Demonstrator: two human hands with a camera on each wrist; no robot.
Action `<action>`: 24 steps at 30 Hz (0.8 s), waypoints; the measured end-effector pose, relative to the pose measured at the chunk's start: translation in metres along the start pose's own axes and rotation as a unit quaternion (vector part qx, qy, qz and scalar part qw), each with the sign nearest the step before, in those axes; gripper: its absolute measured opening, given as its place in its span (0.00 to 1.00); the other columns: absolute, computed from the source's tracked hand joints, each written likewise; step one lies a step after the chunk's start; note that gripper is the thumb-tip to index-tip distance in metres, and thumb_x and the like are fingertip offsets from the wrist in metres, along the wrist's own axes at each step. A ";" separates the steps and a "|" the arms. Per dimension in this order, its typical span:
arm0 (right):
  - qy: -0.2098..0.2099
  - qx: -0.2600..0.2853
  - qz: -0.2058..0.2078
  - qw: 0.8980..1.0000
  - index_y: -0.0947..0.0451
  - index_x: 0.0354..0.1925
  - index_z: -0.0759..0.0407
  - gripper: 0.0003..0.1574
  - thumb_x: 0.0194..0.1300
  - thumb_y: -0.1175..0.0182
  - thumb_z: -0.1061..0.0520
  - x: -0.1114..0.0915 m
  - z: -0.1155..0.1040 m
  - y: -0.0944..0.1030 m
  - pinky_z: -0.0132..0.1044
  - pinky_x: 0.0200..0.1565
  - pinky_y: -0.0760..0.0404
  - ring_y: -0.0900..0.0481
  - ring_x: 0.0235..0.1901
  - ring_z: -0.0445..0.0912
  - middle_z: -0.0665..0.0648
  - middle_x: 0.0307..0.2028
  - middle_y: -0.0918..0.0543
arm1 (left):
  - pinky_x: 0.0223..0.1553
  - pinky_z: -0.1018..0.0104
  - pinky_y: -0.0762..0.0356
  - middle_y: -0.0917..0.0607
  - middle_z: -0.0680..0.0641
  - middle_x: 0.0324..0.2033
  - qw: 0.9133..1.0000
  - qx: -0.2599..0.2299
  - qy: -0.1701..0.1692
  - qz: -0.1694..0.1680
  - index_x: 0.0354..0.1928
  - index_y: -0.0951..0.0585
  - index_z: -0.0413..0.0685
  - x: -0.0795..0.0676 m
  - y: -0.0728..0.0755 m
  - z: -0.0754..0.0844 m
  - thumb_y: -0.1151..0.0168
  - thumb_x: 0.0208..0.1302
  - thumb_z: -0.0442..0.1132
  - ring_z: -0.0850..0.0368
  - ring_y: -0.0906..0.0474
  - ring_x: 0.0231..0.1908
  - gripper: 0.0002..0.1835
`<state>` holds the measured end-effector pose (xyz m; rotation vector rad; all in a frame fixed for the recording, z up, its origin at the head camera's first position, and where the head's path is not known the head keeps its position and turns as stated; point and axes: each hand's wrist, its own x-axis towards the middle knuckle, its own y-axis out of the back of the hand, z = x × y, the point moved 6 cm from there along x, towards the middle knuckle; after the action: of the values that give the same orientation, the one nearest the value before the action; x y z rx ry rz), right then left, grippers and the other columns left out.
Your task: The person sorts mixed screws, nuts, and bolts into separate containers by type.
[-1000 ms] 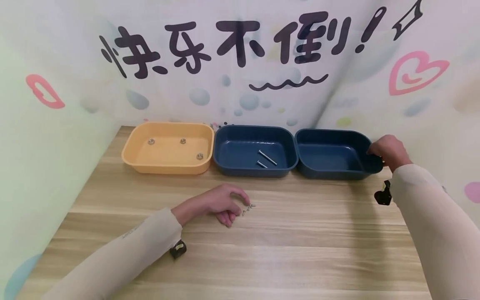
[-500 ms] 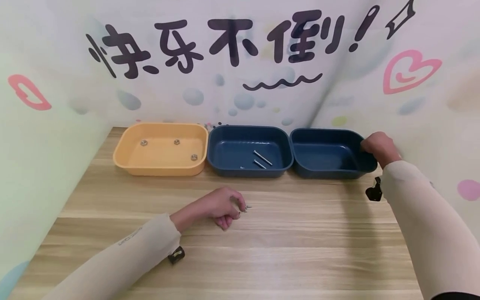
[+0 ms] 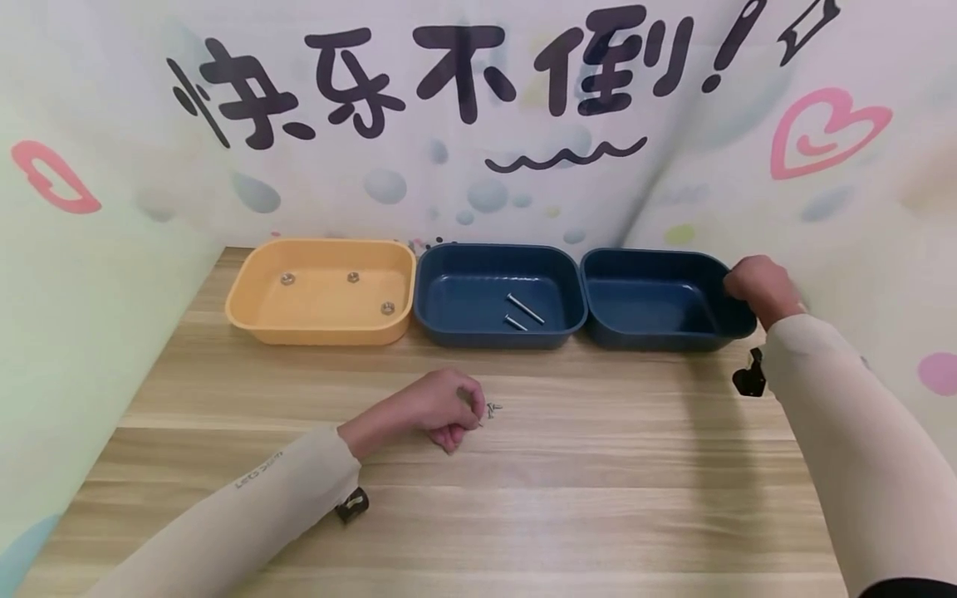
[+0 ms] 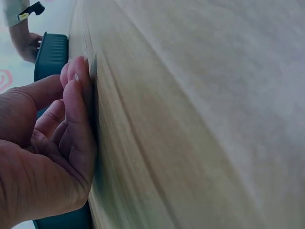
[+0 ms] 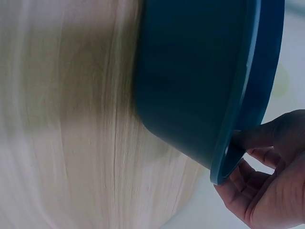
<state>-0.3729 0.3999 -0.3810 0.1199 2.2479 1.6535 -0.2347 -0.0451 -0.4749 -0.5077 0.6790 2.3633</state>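
Observation:
My left hand (image 3: 441, 407) is low over the middle of the table, thumb and index finger pinching a tiny screw (image 3: 481, 424). A few small screws (image 3: 492, 409) lie on the wood just beyond those fingertips. In the left wrist view, the fingertips of the left hand (image 4: 62, 129) come together close to the tabletop and hide the screw. My right hand (image 3: 764, 286) grips the right end of the right-hand blue bin (image 3: 658, 339). The right wrist view shows the thumb inside the rim (image 5: 233, 133) and the other fingers curled outside it.
Three bins stand in a row against the printed backdrop (image 3: 478, 199). The yellow bin (image 3: 321, 335) on the left holds three nuts (image 3: 354, 277). Two longer bolts (image 3: 526, 308) lie in the middle blue bin (image 3: 493, 339). Wood-grain tabletop (image 3: 598, 482) extends in front.
The left thumb and index finger have come together on one small screw from the cluster. The right hand stays on the bin's rim. The head view has shifted slightly.

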 end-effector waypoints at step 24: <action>-0.060 -0.034 -0.017 0.997 0.30 0.41 0.70 0.19 0.61 0.53 0.54 0.005 -0.005 0.002 0.45 0.29 0.30 0.31 0.33 0.59 0.67 0.36 0.31 | 0.18 0.61 0.20 0.20 0.44 0.13 0.999 -0.005 -0.052 0.000 0.36 0.20 0.42 -0.012 0.004 0.035 0.38 0.61 0.31 0.55 0.22 0.13 0.03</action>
<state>-0.3791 0.3975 -0.3792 0.1584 2.0915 1.6583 -0.2350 -0.0324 -0.4399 -0.3858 0.6206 2.3750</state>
